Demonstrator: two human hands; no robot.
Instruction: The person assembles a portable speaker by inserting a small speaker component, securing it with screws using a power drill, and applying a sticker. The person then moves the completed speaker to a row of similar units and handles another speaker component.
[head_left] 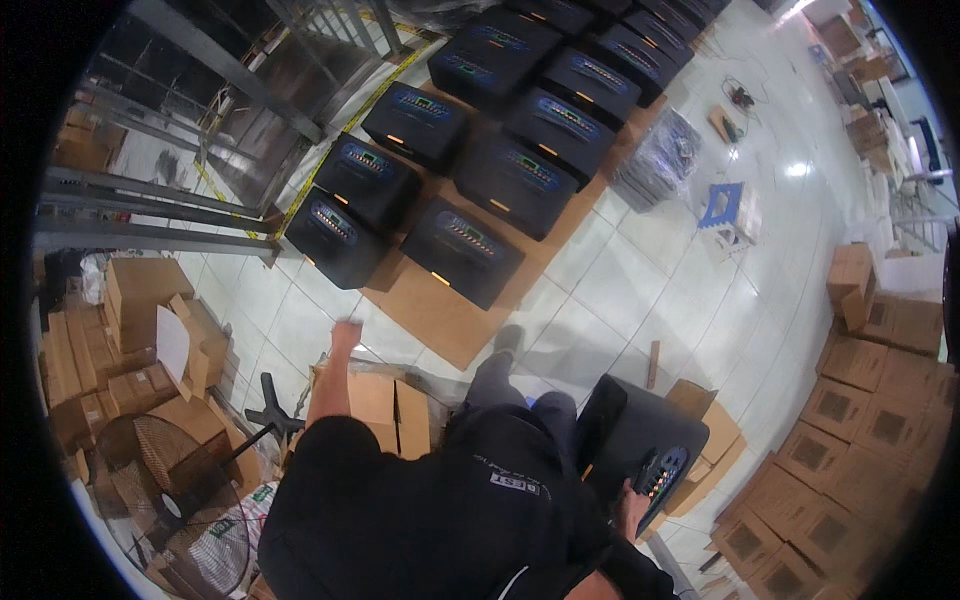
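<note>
At my right side hangs a black speaker-like cabinet [640, 430] with a panel of small lit knobs. My right hand [631, 510] is closed around its edge beside that panel, apparently on a handle; the grip itself is partly hidden. My left hand [346, 336] is stretched forward over the tiled floor, a little blurred. Its fingers look curled in, and I see nothing in them. Ahead of me, similar black cabinets [462, 250] with lit panels stand in rows on a brown cardboard sheet [430, 325].
Stacked cartons [850, 420] line the right. More cardboard boxes [145, 300] and a standing fan [175, 500] are at the left, near metal rails [150, 225]. A blue stool [722, 205] and a plastic-wrapped stack [657, 160] stand on the floor beyond the cabinets' right side.
</note>
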